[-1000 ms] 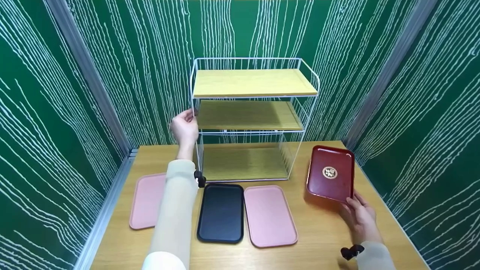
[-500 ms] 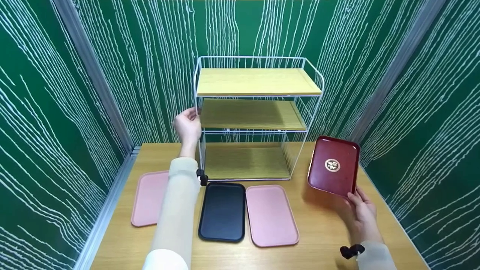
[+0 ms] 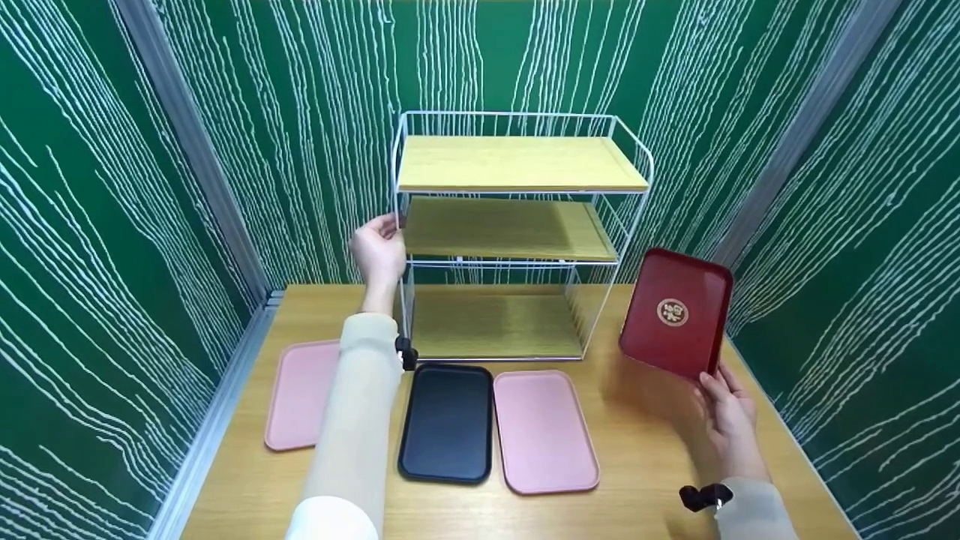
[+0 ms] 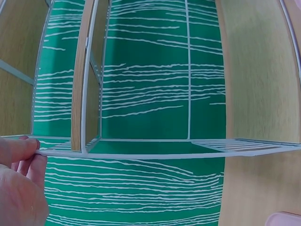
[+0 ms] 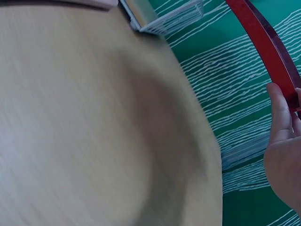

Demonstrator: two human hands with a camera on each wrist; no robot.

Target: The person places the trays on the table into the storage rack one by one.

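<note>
My left hand (image 3: 379, 251) pinches the front left post of a three-tier shelf rack (image 3: 521, 161), just above the middle tier. The rack has a white wire frame and wood-coloured boards. In the left wrist view, thumb and fingers of the left hand (image 4: 21, 186) meet at the white wire post (image 4: 155, 156). My right hand (image 3: 731, 416) grips a dark red tray (image 3: 671, 341) by its lower right corner, thumb on its face. The tray is raised off the table and tilted up, its round gold emblem facing me. The right wrist view shows its red edge (image 5: 263, 42).
A black tray (image 3: 448, 424) and a pink tray (image 3: 546, 431) lie side by side before the rack. Another pink tray (image 3: 300, 397) lies at the left, partly hidden by my left sleeve (image 3: 356, 412). Green walls with white lines enclose the wooden table (image 3: 637, 480).
My right hand has lifted the red tray higher and tilted it more upright, slightly to the right. The left hand keeps its grip on the rack post. The head view has shifted slightly.
</note>
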